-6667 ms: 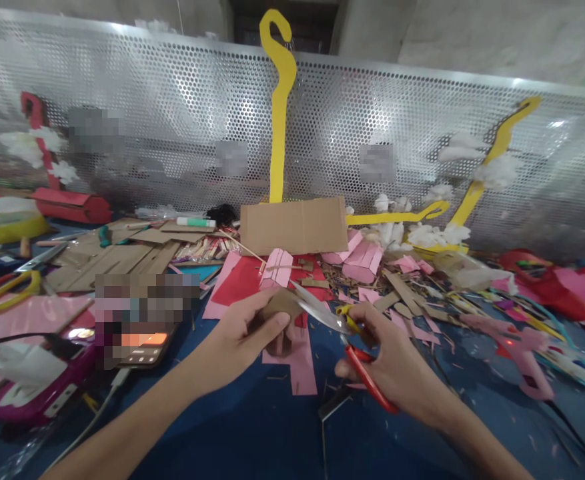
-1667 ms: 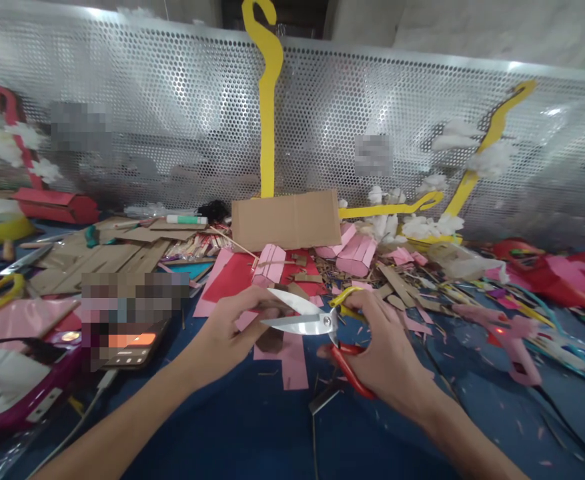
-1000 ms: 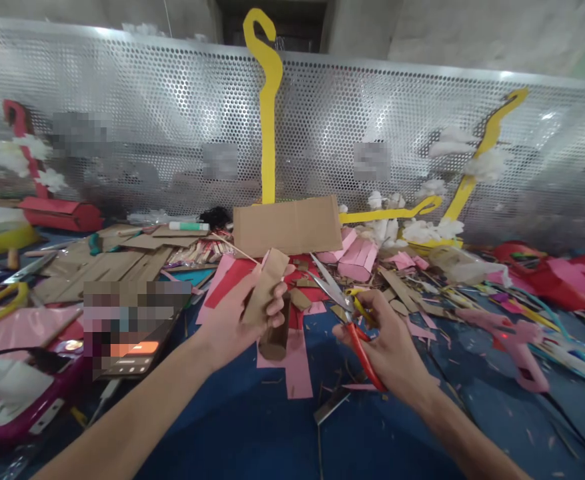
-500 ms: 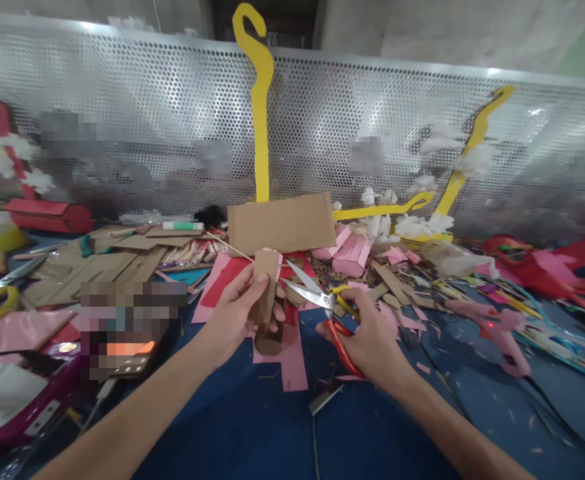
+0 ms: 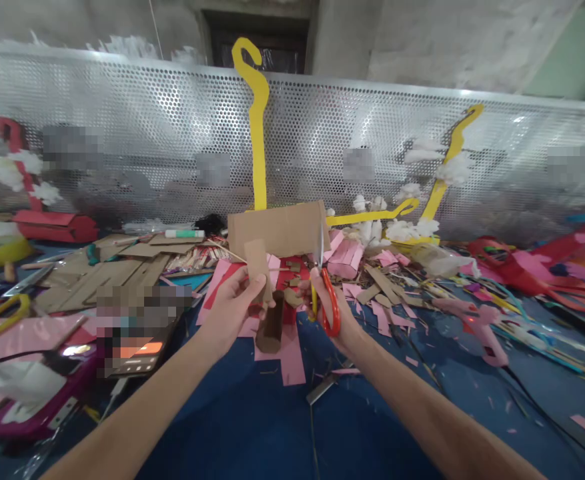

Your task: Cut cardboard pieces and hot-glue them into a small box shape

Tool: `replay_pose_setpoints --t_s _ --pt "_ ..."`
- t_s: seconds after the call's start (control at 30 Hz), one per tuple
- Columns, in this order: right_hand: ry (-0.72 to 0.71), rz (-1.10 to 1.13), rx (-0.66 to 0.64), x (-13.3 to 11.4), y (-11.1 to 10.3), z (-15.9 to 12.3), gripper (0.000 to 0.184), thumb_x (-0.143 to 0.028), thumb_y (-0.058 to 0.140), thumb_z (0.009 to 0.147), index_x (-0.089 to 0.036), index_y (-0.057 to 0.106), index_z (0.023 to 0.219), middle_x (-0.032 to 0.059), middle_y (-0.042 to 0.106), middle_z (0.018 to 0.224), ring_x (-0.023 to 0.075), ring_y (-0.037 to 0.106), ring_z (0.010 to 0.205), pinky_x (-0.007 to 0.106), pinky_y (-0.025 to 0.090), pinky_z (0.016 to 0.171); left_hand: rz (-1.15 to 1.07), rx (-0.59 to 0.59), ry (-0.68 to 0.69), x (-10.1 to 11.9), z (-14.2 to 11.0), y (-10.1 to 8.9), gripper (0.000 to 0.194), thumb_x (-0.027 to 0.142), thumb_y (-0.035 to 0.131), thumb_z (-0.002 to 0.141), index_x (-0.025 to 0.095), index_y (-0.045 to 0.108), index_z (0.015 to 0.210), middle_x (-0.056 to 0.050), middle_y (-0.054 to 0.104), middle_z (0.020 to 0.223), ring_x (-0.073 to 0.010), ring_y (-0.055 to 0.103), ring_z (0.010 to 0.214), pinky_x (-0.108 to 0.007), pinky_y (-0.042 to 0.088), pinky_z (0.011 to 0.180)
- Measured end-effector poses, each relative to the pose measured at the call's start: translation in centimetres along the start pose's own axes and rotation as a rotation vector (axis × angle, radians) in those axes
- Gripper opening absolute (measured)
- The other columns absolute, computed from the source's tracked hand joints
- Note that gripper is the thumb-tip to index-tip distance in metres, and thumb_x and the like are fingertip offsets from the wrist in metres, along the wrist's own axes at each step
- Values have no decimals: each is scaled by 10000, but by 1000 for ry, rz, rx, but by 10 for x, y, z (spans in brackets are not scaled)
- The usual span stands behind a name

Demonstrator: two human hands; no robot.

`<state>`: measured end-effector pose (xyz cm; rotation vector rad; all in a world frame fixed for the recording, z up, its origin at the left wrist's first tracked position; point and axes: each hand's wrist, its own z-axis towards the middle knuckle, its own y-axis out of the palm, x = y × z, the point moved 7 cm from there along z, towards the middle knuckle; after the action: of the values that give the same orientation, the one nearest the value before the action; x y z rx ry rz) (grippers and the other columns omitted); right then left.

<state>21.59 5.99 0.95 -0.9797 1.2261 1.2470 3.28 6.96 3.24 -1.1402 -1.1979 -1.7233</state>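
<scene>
My left hand (image 5: 232, 307) is closed on a narrow strip of brown cardboard (image 5: 258, 260), thumb in front, the strip standing nearly upright. In my right hand (image 5: 346, 332) are scissors (image 5: 331, 310) with red and yellow handles, their blades pointing up and looking closed. A small cardboard scrap (image 5: 293, 298) shows by the right fingertips; whether they pinch it I cannot tell. Below and between the hands lies a folded brown cardboard tube (image 5: 271, 327) on pink paper (image 5: 292, 363). Behind them stands a cardboard box shape (image 5: 277, 229) with a tall yellow hooked piece (image 5: 258, 147) rising behind it.
A pink glue gun (image 5: 477, 327) with a black cable lies at right. Cardboard sheets (image 5: 97, 283) and a phone (image 5: 145, 350) are at left. Paper and cardboard scraps (image 5: 387, 293) lie right of centre. A perforated metal panel (image 5: 172, 133) runs along the back.
The scissors have swung from pointing left, blades apart at the cardboard, to pointing upward with blades together. My right hand has turned; the cardboard strip has moved slightly left, away from the tube.
</scene>
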Motion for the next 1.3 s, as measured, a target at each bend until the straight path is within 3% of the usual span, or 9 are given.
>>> replay_pose_setpoints --t_s 0.13,0.3,0.47,0.6,0.73,0.87,1.03,1.17,1.3 --pt "13 84 -163 8 22 -13 610 -785 607 810 -175 639 804 23 609 729 107 467 523 258 358 454 22 22 52 4 2 -4 226 367 733 892 201 589 948 47 602 648 -61 481 464 -175 353 427" --pt "51 32 -340 7 27 -38 503 -682 630 881 -181 673 910 26 616 773 135 521 622 286 422 563 121 23 129 11 4 -4 192 309 747 855 168 631 914 7 655 684 -106 574 539 -236 504 544" --pt "161 24 -313 7 25 -47 454 -654 737 807 -211 697 896 31 644 818 167 580 712 293 499 664 241 28 99 10 1 -3 236 358 725 873 153 665 975 -37 721 774 -135 659 562 -282 568 593" --pt "220 94 -373 7 30 -51 410 -596 784 789 -215 712 922 34 656 818 175 614 736 300 526 719 245 8 81 13 -1 -1 223 387 669 927 182 643 1014 36 614 546 -110 560 410 -228 452 440" --pt "264 162 -452 6 36 -56 413 -552 783 811 -192 729 1007 65 687 895 188 648 800 314 536 772 222 70 152 20 0 -6 164 331 673 924 174 653 882 41 577 568 -82 521 465 -203 411 470" --pt "247 165 -528 5 42 -60 400 -540 768 839 -175 740 1000 57 685 865 168 644 767 300 534 770 207 71 132 17 2 -9 206 307 679 912 158 644 774 30 590 577 -75 529 483 -202 410 488" --pt "218 152 -517 7 44 -59 439 -593 727 853 -159 726 920 72 695 872 173 656 754 296 546 731 169 63 73 12 1 -9 228 336 699 902 158 638 773 19 613 534 -88 533 429 -210 443 445" --pt "233 109 -477 8 43 -58 482 -652 729 814 -176 657 780 33 657 743 140 607 610 278 516 612 134 64 65 14 1 -8 242 342 722 883 151 643 758 0 647 555 -103 582 440 -213 483 442" --pt "208 76 -502 7 44 -62 482 -639 700 851 -159 663 858 24 655 714 134 608 571 270 504 580 98 58 57 16 1 -7 236 339 735 872 149 637 769 -2 667 568 -110 606 435 -216 501 441"
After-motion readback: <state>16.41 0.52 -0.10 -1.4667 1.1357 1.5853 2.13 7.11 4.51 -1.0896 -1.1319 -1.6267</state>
